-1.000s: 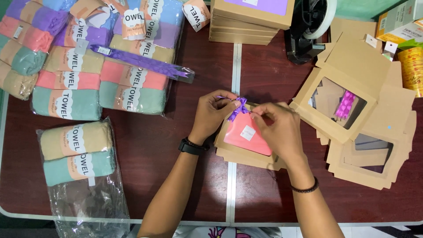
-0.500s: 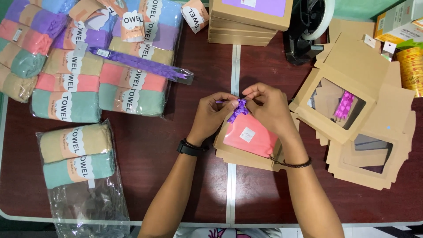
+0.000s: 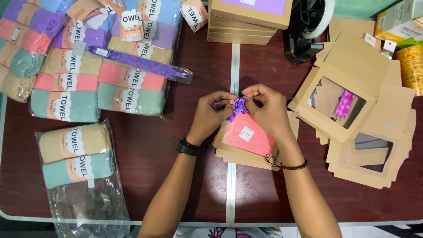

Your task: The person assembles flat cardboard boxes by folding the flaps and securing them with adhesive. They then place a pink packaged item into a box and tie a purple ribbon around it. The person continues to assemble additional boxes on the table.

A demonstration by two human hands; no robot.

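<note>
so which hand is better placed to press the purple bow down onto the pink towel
Probably the right hand: its fingers arch directly over the purple bow and the pink towel. The left hand pinches a ribbon end from the side, so it looks better suited to steadying.

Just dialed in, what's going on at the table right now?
A person's left hand and right hand pinch a small purple ribbon bow together, at the top edge of a pink towel lying in an open brown box. Packs of rolled towels lie to the left, and windowed box lids are piled to the right.
</note>
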